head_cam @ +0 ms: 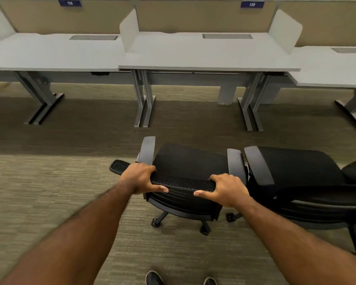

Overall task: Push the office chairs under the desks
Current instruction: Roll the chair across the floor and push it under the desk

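A black office chair (185, 161) with a mesh backrest stands on the carpet in front of me, facing a white desk (210, 58). My left hand (141, 177) grips the left part of the backrest's top edge. My right hand (227, 189) grips its right end. The chair stands apart from the desk, with a strip of carpet between them. A second black office chair (300, 173) stands right beside it, their armrests almost touching.
More white desks run left (49, 54) and right (337, 66) in a row, split by white side screens and a beige back panel. Grey desk legs (144, 103) stand on the carpet. My shoes (154, 277) show at the bottom edge.
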{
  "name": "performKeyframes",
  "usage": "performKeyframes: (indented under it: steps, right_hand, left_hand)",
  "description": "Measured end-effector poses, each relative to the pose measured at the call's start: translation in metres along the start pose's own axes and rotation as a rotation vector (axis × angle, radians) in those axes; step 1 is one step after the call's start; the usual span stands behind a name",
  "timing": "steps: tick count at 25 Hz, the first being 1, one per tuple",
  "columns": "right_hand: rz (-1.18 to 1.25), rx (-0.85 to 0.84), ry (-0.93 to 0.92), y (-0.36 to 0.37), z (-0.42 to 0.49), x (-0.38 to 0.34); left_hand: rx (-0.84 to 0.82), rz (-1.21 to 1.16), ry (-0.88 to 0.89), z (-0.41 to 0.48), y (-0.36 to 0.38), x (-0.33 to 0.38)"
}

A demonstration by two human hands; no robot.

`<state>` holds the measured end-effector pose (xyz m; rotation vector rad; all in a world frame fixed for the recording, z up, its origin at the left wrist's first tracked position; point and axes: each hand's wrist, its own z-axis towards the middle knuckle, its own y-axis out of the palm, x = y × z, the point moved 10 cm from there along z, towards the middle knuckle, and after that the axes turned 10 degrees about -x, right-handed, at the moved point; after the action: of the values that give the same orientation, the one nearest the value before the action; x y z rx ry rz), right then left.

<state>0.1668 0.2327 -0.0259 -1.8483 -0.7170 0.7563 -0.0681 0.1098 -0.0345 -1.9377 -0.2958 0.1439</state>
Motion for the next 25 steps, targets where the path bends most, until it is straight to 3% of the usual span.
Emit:
performKeyframes:
  steps: [5, 13, 21, 25]
  right_hand:
    - [-0.053, 0.08, -0.046, -0.019, 0.016, -0.01]
    - [-0.099, 0.016, -0.188, -0.029, 0.062, -0.038]
    - [-0.235, -0.155, -0.35, -0.026, 0.12, -0.12]
    - [-0.19, -0.145, -0.344, -0.018, 0.145, -0.166]
  left_hand:
    - [0.063, -0.022, -0.002, -0.004, -0.008, -0.01]
    - [0.126, -0.072, -0.14, -0.026, -0.003, -0.042]
    - [0.152, -0.112, -0.302, -0.054, -0.001, -0.108]
    - [0.133, -0.189, -0.228, -0.072, 0.008, -0.158]
